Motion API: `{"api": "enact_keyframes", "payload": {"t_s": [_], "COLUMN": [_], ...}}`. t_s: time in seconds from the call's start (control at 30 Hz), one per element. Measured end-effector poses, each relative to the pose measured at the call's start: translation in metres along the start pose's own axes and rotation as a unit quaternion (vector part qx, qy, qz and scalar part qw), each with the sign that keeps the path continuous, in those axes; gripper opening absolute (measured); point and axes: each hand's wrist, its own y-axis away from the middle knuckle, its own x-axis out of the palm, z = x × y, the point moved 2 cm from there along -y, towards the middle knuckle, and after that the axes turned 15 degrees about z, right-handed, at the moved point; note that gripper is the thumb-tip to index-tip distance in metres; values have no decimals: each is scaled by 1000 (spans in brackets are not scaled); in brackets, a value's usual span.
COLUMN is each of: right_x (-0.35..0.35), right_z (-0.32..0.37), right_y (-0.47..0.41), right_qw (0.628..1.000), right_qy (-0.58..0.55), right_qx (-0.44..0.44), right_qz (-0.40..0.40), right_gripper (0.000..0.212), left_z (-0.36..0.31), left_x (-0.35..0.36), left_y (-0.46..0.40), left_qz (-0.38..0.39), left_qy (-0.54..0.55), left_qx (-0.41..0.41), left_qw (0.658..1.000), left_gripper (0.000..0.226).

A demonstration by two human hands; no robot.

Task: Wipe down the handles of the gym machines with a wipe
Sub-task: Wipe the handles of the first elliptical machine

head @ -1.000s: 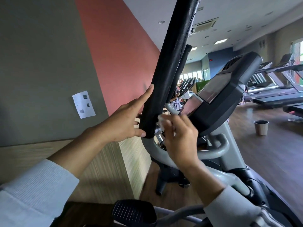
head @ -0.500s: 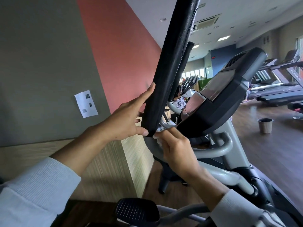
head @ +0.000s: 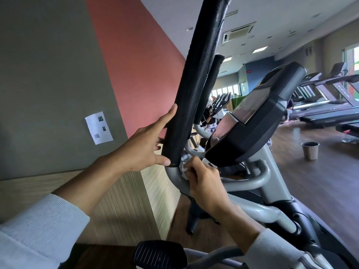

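A long black foam handle [head: 196,82] of an elliptical machine rises steeply in front of me. My left hand [head: 143,148] wraps around its lower end, thumb under the foam's bottom edge. Just below, the handle continues as a curved grey metal tube [head: 175,176]. My right hand [head: 206,183] presses a crumpled white wipe [head: 184,167] against that tube, right under the foam. A second black handle [head: 208,88] stands behind the first.
The elliptical's black console [head: 258,121] juts out right of my hands, above grey fixed bars [head: 250,181]. A black pedal [head: 161,255] is at the bottom. A grey and red wall [head: 68,65] is close on the left. Treadmills [head: 330,105] and a cup [head: 310,150] stand on the floor to the right.
My right hand has slid down with the wipe from the lower foam to the grey tube beneath it. My left hand has kept its hold on the handle.
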Motion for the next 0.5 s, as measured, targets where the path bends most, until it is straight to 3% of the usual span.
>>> {"api": "enact_keyframes", "payload": {"t_s": [0.07, 0.23, 0.5], "right_x": [-11, -53, -42], "right_z": [1, 32, 49], "right_y": [-2, -30, -41], "right_qw": [999, 976, 977], "right_qy": [20, 0, 18], "right_qx": [2, -37, -66], "right_qz": [-29, -216, -202], "right_gripper": [15, 6, 20], "left_z": [-1, -3, -4], "left_x": [0, 1, 1], "left_y": [0, 2, 1], "left_qz": [0, 3, -11], "left_qy": [3, -2, -19], "left_qx": [1, -2, -11], "left_qw": [1000, 1000, 1000], "left_gripper": [134, 135, 135]}}
